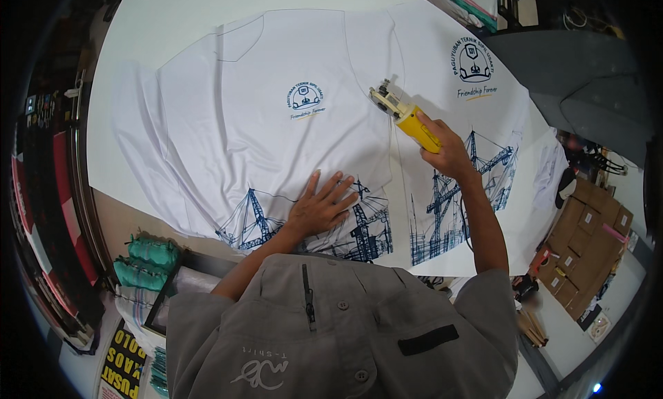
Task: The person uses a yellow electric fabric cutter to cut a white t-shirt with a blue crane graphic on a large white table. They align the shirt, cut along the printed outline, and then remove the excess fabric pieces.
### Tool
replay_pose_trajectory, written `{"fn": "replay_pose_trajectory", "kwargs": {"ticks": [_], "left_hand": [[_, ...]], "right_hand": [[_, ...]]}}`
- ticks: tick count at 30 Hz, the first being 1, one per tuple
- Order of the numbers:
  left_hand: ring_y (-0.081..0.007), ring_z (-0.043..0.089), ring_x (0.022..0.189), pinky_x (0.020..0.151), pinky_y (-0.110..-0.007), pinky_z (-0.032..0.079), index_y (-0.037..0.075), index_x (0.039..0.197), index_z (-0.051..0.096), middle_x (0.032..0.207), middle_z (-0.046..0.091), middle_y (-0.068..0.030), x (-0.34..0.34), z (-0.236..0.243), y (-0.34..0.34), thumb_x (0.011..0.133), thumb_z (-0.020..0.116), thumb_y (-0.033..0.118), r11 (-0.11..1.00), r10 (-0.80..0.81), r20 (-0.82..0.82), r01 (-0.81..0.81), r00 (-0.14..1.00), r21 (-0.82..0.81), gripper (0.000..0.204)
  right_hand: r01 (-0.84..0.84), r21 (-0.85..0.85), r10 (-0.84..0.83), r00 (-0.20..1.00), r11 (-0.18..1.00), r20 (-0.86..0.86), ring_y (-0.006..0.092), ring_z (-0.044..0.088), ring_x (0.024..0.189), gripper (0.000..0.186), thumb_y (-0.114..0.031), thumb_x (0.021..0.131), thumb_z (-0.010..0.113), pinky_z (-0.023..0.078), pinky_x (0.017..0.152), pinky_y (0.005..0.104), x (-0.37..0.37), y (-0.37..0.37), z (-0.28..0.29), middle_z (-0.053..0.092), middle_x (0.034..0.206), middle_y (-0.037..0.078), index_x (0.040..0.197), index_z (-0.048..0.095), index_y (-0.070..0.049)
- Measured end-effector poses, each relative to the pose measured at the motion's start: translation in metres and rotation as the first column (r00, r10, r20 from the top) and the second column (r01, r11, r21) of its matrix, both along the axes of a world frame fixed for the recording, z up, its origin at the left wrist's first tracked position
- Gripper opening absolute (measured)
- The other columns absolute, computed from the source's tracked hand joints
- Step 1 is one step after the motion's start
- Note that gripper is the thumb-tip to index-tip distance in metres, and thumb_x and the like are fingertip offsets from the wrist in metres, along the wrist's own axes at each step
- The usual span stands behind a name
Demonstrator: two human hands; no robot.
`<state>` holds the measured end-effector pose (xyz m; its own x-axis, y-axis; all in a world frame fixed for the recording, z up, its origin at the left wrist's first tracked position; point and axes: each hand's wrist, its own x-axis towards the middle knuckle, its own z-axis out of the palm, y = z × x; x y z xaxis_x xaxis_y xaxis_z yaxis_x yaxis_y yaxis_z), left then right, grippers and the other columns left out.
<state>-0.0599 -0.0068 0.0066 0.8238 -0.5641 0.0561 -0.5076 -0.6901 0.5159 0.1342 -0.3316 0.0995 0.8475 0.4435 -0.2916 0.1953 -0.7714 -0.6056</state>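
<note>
White printed fabric (283, 53) is spread over the table (186, 5), with thin outline marks of garment panels, a small blue emblem and dark blue crane drawings along its lower part. My left hand (321, 207) lies flat on the left panel, fingers spread over the crane print. In my right hand (449, 150) is a yellow handheld electric fabric cutter (419, 131), gripped around its body. Its pale metal head points up and left, at the edge between the two panels. A dark cord hangs below my right wrist. The blade itself is too small to make out.
Green wrapped bundles (153, 251) sit below the table's left edge. Dark shelving with red and white strips (52, 164) stands at the far left. A grey curved surface (573, 67) borders the table at the upper right. Flattened brown cardboard (587, 240) lies at the right.
</note>
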Motion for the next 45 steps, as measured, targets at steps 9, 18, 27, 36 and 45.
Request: {"fn": "replay_pose_trajectory", "kwargs": {"ticks": [9,18,27,36,45], "left_hand": [[-0.028,0.033,0.158,0.127,-0.066,0.021,0.027,0.145,0.059,0.169,0.038,-0.0056,0.001,0.002,0.002,0.1,0.065,0.045,1.0,-0.031,-0.047,0.031,0.998,0.006,0.049],[-0.0283,0.033,0.158,0.127,-0.066,0.023,0.026,0.144,0.059,0.17,0.037,-0.0054,0.001,0.001,0.003,0.1,0.065,0.044,0.999,-0.024,-0.074,0.021,0.997,-0.04,0.048],[-0.0276,0.033,0.158,0.127,-0.065,0.025,0.026,0.142,0.061,0.169,0.039,-0.0044,-0.001,0.003,0.004,0.099,0.067,0.045,0.999,-0.004,-0.031,0.003,1.0,-0.041,0.047],[-0.0315,0.035,0.156,0.125,-0.068,0.022,0.023,0.146,0.06,0.166,0.042,-0.008,0.0,0.01,0.007,0.101,0.063,0.048,0.995,-0.022,-0.048,0.017,0.999,-0.1,0.051],[-0.0316,0.032,0.158,0.128,-0.06,0.021,0.011,0.159,0.046,0.167,0.041,-0.0133,0.149,0.016,-0.019,0.105,0.057,0.051,0.974,0.222,0.118,-0.224,0.968,0.007,0.068]], "right_hand": [[0.131,0.11,-0.136,0.99,0.985,0.038,0.0329,0.068,0.103,0.086,-0.008,0.083,0.07,0.055,0.094,0.0391,-0.01,0.044,-0.006,0.066,0.113,0.015,0.163,0.045,-0.024],[0.312,0.111,-0.318,0.947,0.944,0.042,0.0357,0.067,0.104,0.09,-0.004,0.083,0.069,0.053,0.096,0.0414,-0.001,0.11,-0.011,0.065,0.109,0.02,0.166,0.039,-0.024],[0.409,0.05,-0.412,0.907,0.911,0.09,0.0399,0.065,0.121,0.095,-0.005,0.081,0.067,0.05,0.105,0.0411,0.052,0.165,-0.021,0.065,0.13,0.026,0.168,0.033,-0.021],[0.554,0.398,-0.551,0.824,0.731,-0.135,0.0336,0.071,0.1,0.096,-0.008,0.082,0.069,0.057,0.086,0.0426,0.153,0.186,-0.024,0.068,0.113,0.019,0.168,0.031,-0.024],[0.701,0.614,-0.686,0.647,0.364,-0.332,0.0276,0.074,0.086,0.099,-0.011,0.082,0.07,0.063,0.06,0.034,0.011,0.084,0.041,0.063,0.128,0.018,0.17,0.024,-0.016]]}}
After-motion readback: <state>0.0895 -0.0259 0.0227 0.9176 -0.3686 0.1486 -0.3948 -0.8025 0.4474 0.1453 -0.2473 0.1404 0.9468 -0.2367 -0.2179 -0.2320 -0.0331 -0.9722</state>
